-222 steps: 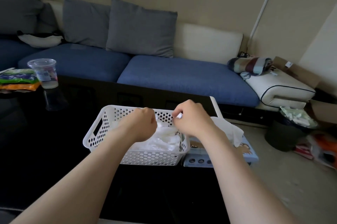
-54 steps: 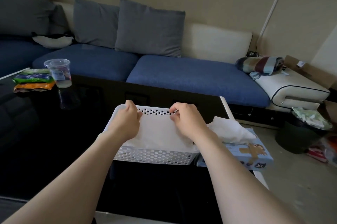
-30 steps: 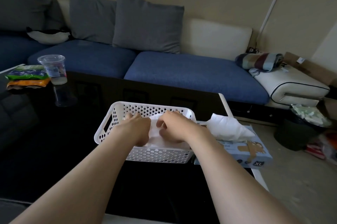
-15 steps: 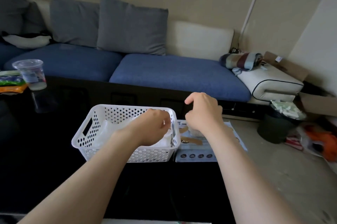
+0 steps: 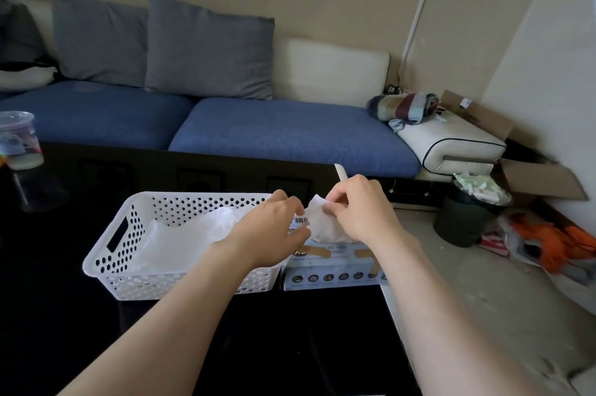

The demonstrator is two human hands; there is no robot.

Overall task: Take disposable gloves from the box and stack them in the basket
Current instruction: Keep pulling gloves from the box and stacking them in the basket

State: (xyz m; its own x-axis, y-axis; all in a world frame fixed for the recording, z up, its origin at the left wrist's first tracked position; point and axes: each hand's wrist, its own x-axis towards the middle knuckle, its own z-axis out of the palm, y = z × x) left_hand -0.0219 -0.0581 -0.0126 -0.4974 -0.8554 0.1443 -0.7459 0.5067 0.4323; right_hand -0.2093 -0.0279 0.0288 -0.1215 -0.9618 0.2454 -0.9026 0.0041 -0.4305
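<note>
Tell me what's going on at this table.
A person is moving disposable gloves from a box into a basket. The left hand and the right hand pinch a crumpled white glove just above the box. The white basket sits right beside the box on the dark table and holds a pile of gloves.

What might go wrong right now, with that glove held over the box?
The glove is crumpled between the left hand and right hand, so it may land bunched in the basket instead of flat. The box sits near the table edge; a hard tug might slide it off.
</note>
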